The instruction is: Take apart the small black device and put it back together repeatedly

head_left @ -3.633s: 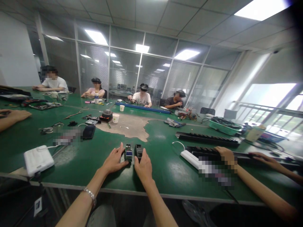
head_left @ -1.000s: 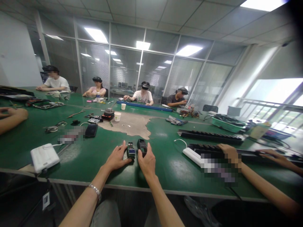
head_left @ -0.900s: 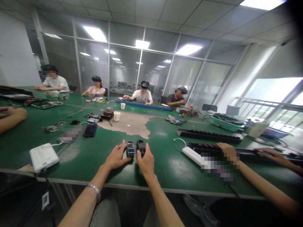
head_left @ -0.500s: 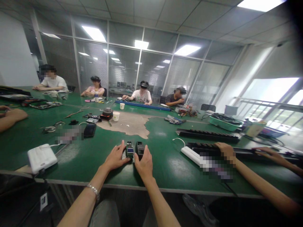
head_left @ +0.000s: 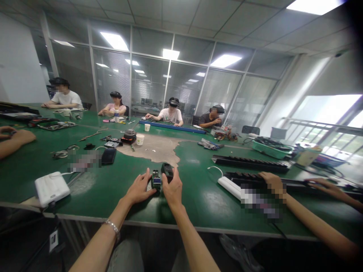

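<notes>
Circuit board [head_left: 156, 180] on tabletop [head_left: 195, 204] between left hand [head_left: 140, 189] and right hand [head_left: 172, 186]; casing [head_left: 167, 170] in right hand, just right of board; phone [head_left: 108, 155] farther left, power strip [head_left: 228, 187] well right, paper cup [head_left: 140, 139] beyond board.

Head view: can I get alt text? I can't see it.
The right hand holds a black casing beside a small circuit board, which the left hand rests against on a green table. A white box lies to the left; people sit across.
</notes>
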